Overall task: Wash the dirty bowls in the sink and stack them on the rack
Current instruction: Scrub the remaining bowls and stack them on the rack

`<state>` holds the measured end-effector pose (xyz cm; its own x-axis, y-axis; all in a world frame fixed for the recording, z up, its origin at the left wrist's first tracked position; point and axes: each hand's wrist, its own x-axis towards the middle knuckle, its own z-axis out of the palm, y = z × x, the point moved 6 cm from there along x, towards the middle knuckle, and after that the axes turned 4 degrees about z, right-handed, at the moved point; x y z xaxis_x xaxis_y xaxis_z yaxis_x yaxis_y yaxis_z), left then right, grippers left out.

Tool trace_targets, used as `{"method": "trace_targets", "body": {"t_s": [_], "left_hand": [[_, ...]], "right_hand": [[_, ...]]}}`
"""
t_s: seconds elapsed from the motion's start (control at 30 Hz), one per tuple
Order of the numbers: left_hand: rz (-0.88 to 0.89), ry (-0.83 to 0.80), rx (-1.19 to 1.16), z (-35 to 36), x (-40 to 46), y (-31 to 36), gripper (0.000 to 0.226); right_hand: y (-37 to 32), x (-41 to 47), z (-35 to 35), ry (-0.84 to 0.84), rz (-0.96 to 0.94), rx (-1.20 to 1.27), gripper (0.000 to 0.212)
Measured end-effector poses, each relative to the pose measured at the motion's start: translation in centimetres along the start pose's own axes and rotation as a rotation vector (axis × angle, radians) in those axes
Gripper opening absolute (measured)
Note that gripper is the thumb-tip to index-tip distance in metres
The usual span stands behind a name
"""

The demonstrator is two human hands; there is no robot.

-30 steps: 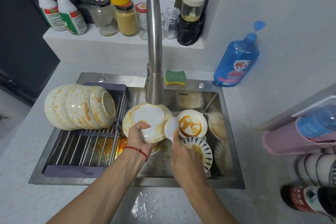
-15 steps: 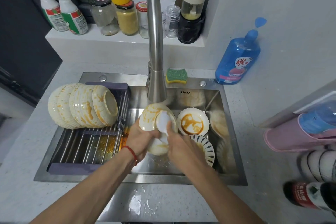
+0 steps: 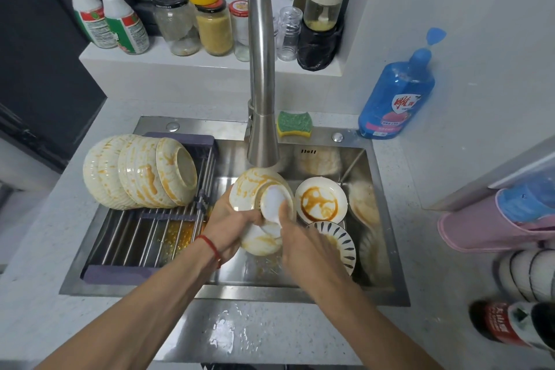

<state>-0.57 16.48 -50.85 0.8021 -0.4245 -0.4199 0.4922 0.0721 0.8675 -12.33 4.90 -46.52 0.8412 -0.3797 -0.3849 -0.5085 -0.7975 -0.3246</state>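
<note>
My left hand grips a cream bowl smeared with orange sauce, tilted on edge under the tap over the sink. My right hand presses a small white round pad against that bowl; whether it is a cloth or a sponge I cannot tell. Several cream bowls with orange streaks lie on their sides in a row on the rack over the sink's left half. In the basin lie a plate with brown sauce, a striped bowl and more stained bowls.
The steel tap rises behind the held bowl. A green-yellow sponge sits on the sink's back rim and a blue soap bottle stands at the right. Jars and spray bottles line the ledge. Water is pooled on the front counter.
My right hand brought the white pad from beside the bowl onto it. My left hand tipped the bowl from face-up to on edge and shifted it right, under the tap.
</note>
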Motion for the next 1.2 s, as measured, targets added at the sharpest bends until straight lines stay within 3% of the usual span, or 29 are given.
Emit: {"method": "trace_targets", "body": {"t_s": [0.07,0.2,0.33,0.47,0.6,0.73,0.9,1.07,1.2], "left_hand": [[-0.002,0.002,-0.018,-0.3,0.2,0.1,0.085],[-0.015,0.018,-0.007,0.1,0.2,0.2,0.082],[-0.006,0.041,-0.026,-0.3,0.5,0.6,0.081],[-0.025,0.036,-0.021,0.0,0.4,0.2,0.077],[-0.039,0.026,-0.054,-0.2,0.4,0.3,0.073],[-0.046,-0.006,-0.003,0.2,0.2,-0.1,0.081],[-0.04,-0.003,0.023,-0.1,0.4,0.3,0.084],[-0.055,-0.016,0.029,0.5,0.2,0.2,0.084],[-0.056,-0.005,-0.024,0.4,0.4,0.4,0.086]], "right_hand": [[0.0,-1.4,0.4,-0.002,-0.051,0.0,0.081],[2.3,0.4,-0.3,0.036,0.08,0.011,0.076],[0.5,-1.9,1.2,-0.004,-0.03,0.051,0.077],[2.1,0.4,0.5,0.033,0.084,0.044,0.076],[0.3,-1.7,0.9,0.016,-0.018,0.024,0.078],[2.0,1.5,-0.6,0.08,0.096,0.039,0.076],[0.3,-1.1,0.4,0.009,-0.057,-0.032,0.079],[2.2,1.2,0.1,0.083,0.061,-0.019,0.082],[0.8,-1.7,1.1,0.03,-0.067,-0.035,0.085]]}}
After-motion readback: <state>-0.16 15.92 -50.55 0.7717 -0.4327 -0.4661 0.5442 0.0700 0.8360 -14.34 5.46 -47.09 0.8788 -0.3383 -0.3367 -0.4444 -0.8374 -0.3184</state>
